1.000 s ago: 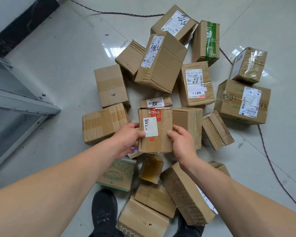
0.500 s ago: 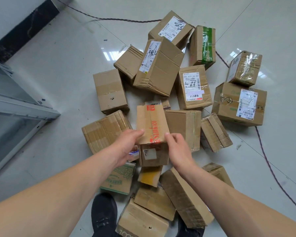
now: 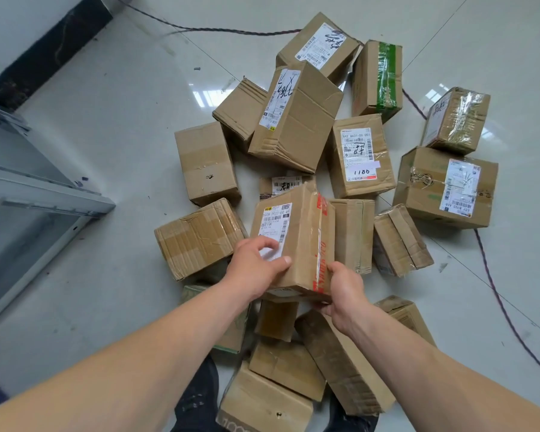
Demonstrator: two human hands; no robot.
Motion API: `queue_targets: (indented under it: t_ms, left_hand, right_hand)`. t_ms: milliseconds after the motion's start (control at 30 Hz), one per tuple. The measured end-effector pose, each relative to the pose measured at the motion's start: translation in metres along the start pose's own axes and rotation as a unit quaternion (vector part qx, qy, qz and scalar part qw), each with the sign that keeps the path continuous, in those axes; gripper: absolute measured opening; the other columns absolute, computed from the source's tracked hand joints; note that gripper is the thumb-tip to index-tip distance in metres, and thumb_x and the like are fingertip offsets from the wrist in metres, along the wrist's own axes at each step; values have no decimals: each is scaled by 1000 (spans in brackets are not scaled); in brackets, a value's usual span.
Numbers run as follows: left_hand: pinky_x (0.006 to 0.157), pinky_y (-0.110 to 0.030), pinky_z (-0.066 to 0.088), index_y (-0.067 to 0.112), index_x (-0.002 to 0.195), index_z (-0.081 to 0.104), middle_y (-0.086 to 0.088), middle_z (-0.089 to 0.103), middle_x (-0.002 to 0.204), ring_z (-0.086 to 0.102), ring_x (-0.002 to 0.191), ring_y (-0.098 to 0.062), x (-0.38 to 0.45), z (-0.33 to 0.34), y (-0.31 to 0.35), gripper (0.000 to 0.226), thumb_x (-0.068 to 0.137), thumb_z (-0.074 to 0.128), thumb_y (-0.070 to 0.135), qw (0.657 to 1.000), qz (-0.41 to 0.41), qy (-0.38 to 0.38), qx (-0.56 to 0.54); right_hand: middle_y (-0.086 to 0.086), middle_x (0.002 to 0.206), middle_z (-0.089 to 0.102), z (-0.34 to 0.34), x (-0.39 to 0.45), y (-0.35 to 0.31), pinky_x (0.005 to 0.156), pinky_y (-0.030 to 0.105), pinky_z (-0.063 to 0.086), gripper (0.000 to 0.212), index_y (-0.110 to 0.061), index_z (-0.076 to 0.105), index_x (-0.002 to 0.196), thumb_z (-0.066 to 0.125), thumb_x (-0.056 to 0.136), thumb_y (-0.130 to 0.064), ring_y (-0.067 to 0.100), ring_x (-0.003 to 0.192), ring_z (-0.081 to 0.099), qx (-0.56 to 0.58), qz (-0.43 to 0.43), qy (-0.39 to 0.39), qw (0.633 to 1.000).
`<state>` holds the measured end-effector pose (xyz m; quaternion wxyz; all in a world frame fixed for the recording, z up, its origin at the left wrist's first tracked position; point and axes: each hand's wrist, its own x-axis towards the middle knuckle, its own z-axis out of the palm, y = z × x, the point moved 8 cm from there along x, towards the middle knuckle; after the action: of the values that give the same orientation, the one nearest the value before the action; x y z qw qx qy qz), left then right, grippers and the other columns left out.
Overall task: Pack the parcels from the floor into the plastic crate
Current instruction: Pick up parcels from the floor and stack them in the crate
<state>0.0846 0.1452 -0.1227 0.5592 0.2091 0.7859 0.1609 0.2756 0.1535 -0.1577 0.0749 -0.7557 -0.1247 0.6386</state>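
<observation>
I hold a brown cardboard parcel [image 3: 303,232] with red printed tape and a white shipping label above the pile, in the middle of the view. My left hand [image 3: 256,269] grips its near left side, thumb across the top face by the label. My right hand [image 3: 343,291] grips its near right corner at the red tape. Several more cardboard parcels lie scattered on the white tiled floor around it, such as a plain one [image 3: 206,163] to the left and a labelled one [image 3: 360,155] behind. The grey plastic crate [image 3: 44,198] stands at the left edge.
A dark cable [image 3: 496,275] runs across the floor behind and to the right of the pile. My black shoes [image 3: 197,400] stand among the nearest parcels. A dark skirting strip [image 3: 44,51] lines the wall at the top left. Bare tiles lie between crate and pile.
The held parcel has been turned over in my hands: first a small white sticker faced up, then the red-lettered side, now the face with the shipping label. Both hands shifted their grip.
</observation>
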Motion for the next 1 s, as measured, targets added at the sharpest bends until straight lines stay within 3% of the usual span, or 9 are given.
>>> queue_targets:
  t_ms: [100, 233, 333, 400, 467, 600, 733, 867, 1000]
  left_hand:
    - [105, -45, 44, 27, 139, 39, 0, 38, 136, 46, 121, -23, 7, 6, -20, 91, 65, 83, 55, 997, -67, 8, 48]
    - [104, -48, 44, 32, 143, 31, 1, 46, 135, 50, 121, -24, 12, 13, -31, 122, 38, 83, 65, 997, -75, 2, 26]
    - [95, -43, 49, 28, 132, 46, 4, 58, 124, 57, 111, -21, 11, 4, -40, 95, 49, 85, 52, 995, -91, 34, -18]
    - [85, -37, 53, 22, 120, 60, 3, 66, 116, 63, 102, -18, 9, 0, -43, 50, 76, 79, 32, 990, -105, 25, -92]
    - [82, -37, 56, 19, 117, 64, 1, 70, 111, 66, 98, -19, 3, -5, -40, 29, 89, 68, 25, 982, -103, 17, -155]
    - [71, -35, 53, 22, 113, 55, -3, 68, 108, 66, 95, -20, -20, -24, -20, 20, 96, 57, 32, 972, -77, 30, -222]
    - [67, -34, 46, 19, 107, 56, -4, 69, 99, 64, 86, -18, -60, -49, 10, 23, 99, 48, 39, 965, -42, 16, -259]
    - [50, -23, 48, 11, 93, 57, 2, 69, 75, 66, 59, -8, -110, -80, 41, 34, 102, 41, 40, 953, -26, -6, -302]
    - [64, -30, 48, 13, 86, 61, 2, 70, 74, 66, 79, -20, -165, -119, 70, 39, 101, 41, 43, 934, 7, -16, -356]
  right_hand:
    - [15, 105, 69, -3, 8, 6, 91, 48, 55, 20, -10, 63, 107, 47, 102, -22, 30, 100, 64, -24, -1, 21, 999]
    - [7, 127, 63, -5, 20, 7, 99, 48, 54, 45, -23, 54, 138, 50, 93, -16, 29, 114, 62, -76, -63, 53, 994]
    - [3, 120, 68, -5, 22, 1, 97, 48, 56, 37, -27, 65, 119, 46, 92, -10, 26, 111, 64, -70, -86, 45, 993]
    - [5, 109, 73, -1, 15, -4, 93, 46, 57, 29, -21, 72, 105, 46, 94, -26, 29, 107, 67, -84, -98, 14, 991]
    - [4, 102, 76, 2, 3, -8, 91, 46, 56, 42, -25, 78, 96, 43, 95, -48, 28, 104, 68, -97, -101, -16, 990]
    - [1, 98, 77, 0, -24, -13, 87, 42, 52, 40, -26, 73, 104, 44, 102, -53, 22, 98, 66, -36, -83, -60, 994]
    - [18, 115, 69, -1, -67, -32, 49, 28, 50, 56, -16, 57, 130, 57, 84, -47, 28, 91, 63, -15, -109, -98, 989]
    - [18, 119, 68, 6, -132, -60, 47, 27, 50, 78, -18, 49, 139, 61, 68, -49, 33, 94, 65, -10, -130, -131, 983]
    - [23, 130, 64, 10, -202, -89, 56, 30, 54, 96, -8, 51, 135, 72, 55, -57, 41, 107, 67, 29, -166, -120, 978]
